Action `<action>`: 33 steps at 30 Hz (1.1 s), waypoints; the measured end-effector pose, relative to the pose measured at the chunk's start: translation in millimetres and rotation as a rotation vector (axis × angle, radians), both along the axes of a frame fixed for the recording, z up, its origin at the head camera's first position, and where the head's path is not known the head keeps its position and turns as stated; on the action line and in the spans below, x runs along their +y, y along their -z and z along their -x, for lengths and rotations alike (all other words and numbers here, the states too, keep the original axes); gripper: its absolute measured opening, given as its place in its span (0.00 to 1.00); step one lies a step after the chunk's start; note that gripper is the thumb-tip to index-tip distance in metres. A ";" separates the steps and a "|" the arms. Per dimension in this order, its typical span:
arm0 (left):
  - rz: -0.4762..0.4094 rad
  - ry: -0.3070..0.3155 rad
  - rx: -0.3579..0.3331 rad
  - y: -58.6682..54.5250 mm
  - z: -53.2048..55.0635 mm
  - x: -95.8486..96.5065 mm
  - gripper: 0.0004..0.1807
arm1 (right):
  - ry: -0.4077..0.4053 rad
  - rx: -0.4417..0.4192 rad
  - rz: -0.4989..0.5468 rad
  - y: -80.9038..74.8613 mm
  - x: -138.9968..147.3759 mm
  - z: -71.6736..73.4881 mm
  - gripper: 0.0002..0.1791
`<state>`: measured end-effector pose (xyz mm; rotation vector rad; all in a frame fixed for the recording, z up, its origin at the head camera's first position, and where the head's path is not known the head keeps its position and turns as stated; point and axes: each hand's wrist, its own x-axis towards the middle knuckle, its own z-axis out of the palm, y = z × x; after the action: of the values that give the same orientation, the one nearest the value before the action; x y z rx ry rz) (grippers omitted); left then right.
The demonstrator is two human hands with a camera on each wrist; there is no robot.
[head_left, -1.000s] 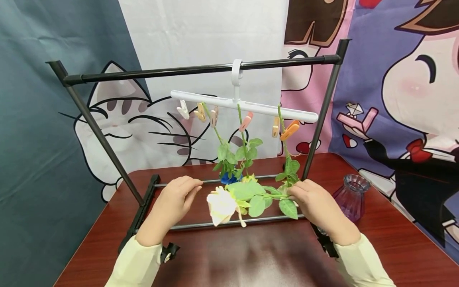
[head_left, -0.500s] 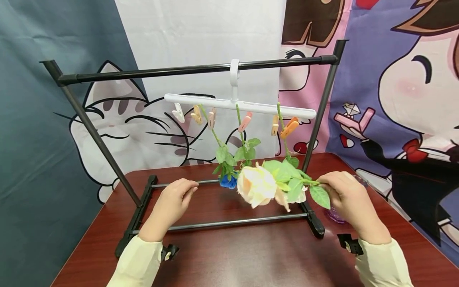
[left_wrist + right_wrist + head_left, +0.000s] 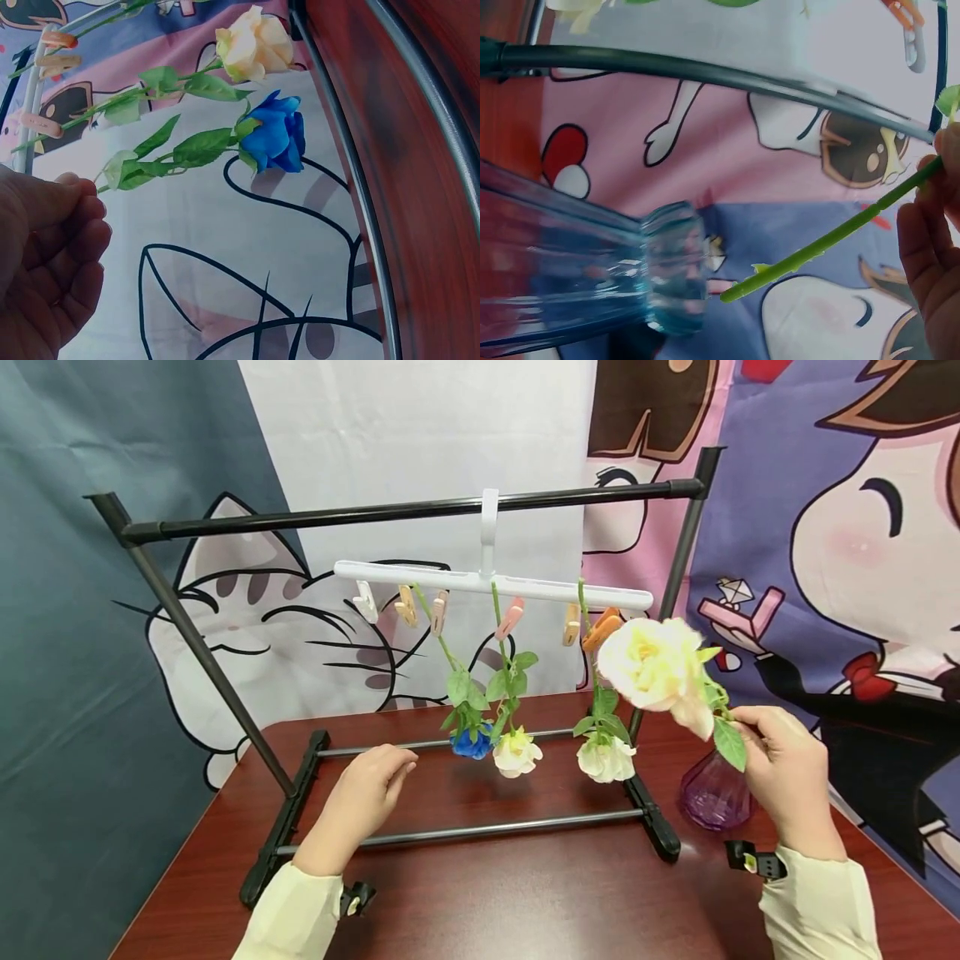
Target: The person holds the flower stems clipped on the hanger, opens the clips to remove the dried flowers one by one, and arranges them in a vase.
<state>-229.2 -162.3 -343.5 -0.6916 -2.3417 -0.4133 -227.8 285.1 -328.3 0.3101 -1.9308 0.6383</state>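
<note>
My right hand (image 3: pixel 783 768) pinches the stem of a pale cream rose (image 3: pixel 652 664), whose bloom points left and up in the head view. In the right wrist view the bare lower end of the green stem (image 3: pixel 802 255) stands close to the mouth of a ribbed glass vase (image 3: pixel 562 262), apart from it. That vase (image 3: pixel 712 793) looks purple in the head view, partly behind the right hand. My left hand (image 3: pixel 367 806) hovers with loosely curled fingers and holds nothing. Nearest to it hangs a blue rose (image 3: pixel 472 742), also seen as a blue bloom (image 3: pixel 274 133) in the left wrist view.
A black rack (image 3: pixel 420 510) stands on the red-brown table (image 3: pixel 525 893). From it hangs a white hanger (image 3: pixel 525 585) with several clothespins, among them a pink clothespin (image 3: pixel 510 618). A yellow-white rose (image 3: pixel 517 753) and a white rose (image 3: pixel 606 758) hang head down there too.
My right hand has moved right with the cream rose and tipped its bloom upward, over the vase side of the table. The left hand has barely moved.
</note>
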 end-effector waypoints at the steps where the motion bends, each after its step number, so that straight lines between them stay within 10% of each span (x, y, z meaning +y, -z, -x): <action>1: 0.002 0.003 0.002 0.4 0.1 -0.1 0.04 | 0.001 0.010 0.025 1.5 1.7 1.5 0.09; 23: -0.014 -0.038 -0.106 2.7 2.8 -3.4 0.03 | 0.196 -0.225 0.273 29.8 19.5 17.8 0.07; 33: -0.184 -0.054 -0.237 23.1 29.8 -7.0 0.04 | 0.245 -0.328 0.275 37.7 28.9 17.4 0.08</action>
<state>-259.0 -169.3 -366.6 -0.5132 -2.4960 -0.7104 -245.3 314.0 -366.0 -0.2144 -2.1127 0.8161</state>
